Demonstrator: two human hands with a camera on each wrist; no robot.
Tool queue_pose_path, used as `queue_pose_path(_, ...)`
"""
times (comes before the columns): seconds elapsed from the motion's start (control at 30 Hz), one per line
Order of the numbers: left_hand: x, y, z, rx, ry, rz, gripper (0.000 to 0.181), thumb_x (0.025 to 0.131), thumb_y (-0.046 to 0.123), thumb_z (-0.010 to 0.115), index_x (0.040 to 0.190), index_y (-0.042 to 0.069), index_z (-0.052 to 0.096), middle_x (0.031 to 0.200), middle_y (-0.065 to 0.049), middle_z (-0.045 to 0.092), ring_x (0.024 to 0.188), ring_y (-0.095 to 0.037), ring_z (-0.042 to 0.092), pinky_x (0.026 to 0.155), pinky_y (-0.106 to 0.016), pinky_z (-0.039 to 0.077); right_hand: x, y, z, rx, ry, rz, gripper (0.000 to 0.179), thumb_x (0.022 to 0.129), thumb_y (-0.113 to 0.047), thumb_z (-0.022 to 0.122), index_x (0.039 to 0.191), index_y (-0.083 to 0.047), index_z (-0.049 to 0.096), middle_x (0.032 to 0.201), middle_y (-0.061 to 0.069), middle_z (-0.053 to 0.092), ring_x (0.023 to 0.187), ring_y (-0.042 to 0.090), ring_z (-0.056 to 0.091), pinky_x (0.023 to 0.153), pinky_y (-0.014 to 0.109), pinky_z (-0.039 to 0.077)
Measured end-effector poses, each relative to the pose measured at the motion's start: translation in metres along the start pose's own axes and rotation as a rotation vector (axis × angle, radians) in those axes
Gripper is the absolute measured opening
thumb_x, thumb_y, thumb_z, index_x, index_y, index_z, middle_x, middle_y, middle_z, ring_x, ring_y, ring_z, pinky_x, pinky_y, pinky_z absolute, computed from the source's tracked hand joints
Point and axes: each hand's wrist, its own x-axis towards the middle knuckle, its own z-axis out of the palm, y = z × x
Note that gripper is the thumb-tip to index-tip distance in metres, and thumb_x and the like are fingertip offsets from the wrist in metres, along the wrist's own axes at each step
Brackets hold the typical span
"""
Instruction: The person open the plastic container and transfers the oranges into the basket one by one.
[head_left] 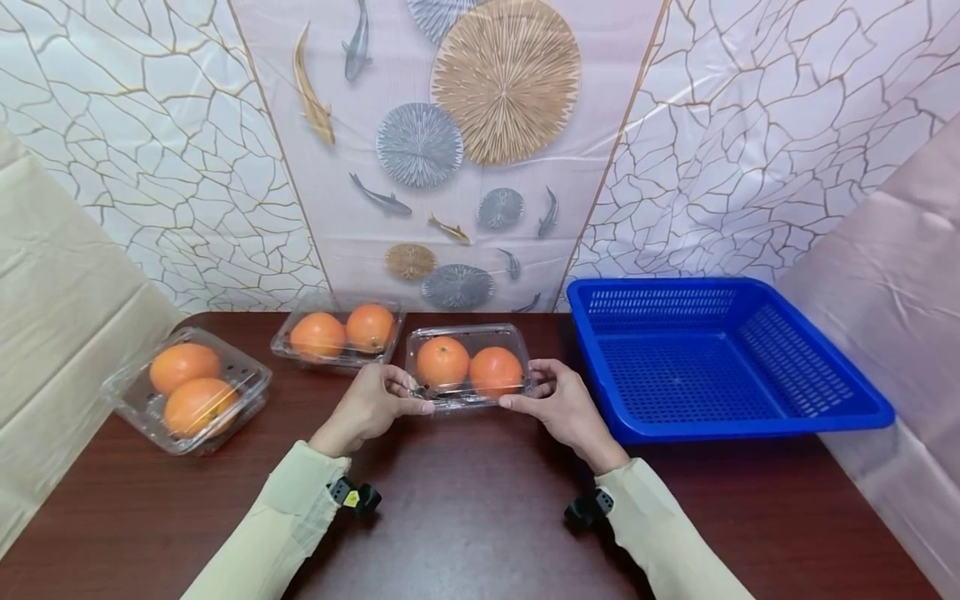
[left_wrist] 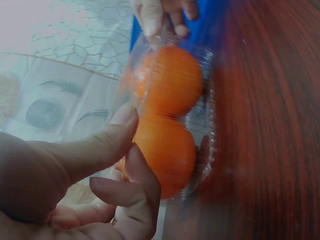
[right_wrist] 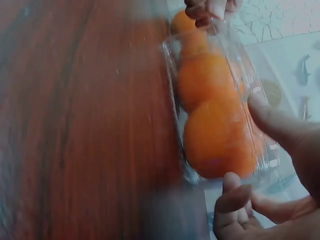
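In the head view, a clear plastic clamshell box point(head_left: 467, 336) holds two oranges, a left one point(head_left: 441, 364) and a right one point(head_left: 496, 372). My left hand point(head_left: 367, 404) grips the box's left end, thumb along the front edge and fingers at the side. At the other end my right hand point(head_left: 558, 406) pinches the right side the same way. The left wrist view shows the thumb point(left_wrist: 107, 150) over the lid edge with curled fingers below it. Seen from the right wrist, both oranges point(right_wrist: 220, 140) show through the lid between the two hands.
A blue perforated plastic basket point(head_left: 663, 429) stands on the dark wooden table point(head_left: 480, 517) at the right. Two more clear boxes with two oranges each are at the left: one at the back point(head_left: 341, 318), one nearer the left edge point(head_left: 243, 371). Patterned cloth point(head_left: 360, 250) hangs behind.
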Motion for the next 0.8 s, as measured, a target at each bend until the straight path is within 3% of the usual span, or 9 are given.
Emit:
queue_pose_path(0.2,0.000,-0.001,0.000,0.010,0.007,0.019,0.030,0.078,0.013,0.090,0.089,0.003,0.064,0.079,-0.001,0.057,0.075,-0.014,0.050,0.058,-0.022,0.041,-0.001,-0.004,0.005,0.045,0.037,0.039,0.076,0.078,-0.021,0.091,0.140,0.000,0.052,0.121,0.017,0.061,0.095,0.022,0.062,0.065,0.018,0.053)
queue_pose_path(0.43,0.001,0.000,-0.002,0.024,-0.004,0.018,0.027,0.079,0.013,0.089,0.089,0.004,0.064,0.080,-0.002,0.058,0.076,-0.016,0.051,0.058,-0.022,0.041,-0.003,-0.010,0.006,-0.034,0.063,-0.018,0.081,0.080,-0.021,0.090,0.148,-0.001,0.050,0.121,0.018,0.063,0.099,0.025,0.063,0.063,0.019,0.051)
queue_pose_path(0.63,0.001,-0.001,-0.003,0.021,-0.014,0.035,0.027,0.079,0.011,0.088,0.089,0.004,0.064,0.080,-0.002,0.058,0.077,-0.016,0.051,0.059,-0.022,0.041,-0.005,-0.011,0.004,0.076,0.024,0.088,0.077,0.076,-0.018,0.092,0.139,0.000,0.052,0.120,0.018,0.061,0.102,0.026,0.057,0.067,0.020,0.052)
queue_pose_path(0.8,0.000,-0.001,-0.005,0.018,-0.010,0.033,0.026,0.080,0.011,0.088,0.092,0.002,0.066,0.082,-0.004,0.059,0.078,-0.017,0.052,0.060,-0.022,0.042,-0.006,-0.010,0.002,0.086,-0.002,0.128,0.075,0.072,-0.020,0.095,0.132,0.001,0.055,0.111,0.018,0.063,0.096,0.026,0.057,0.066,0.022,0.050)
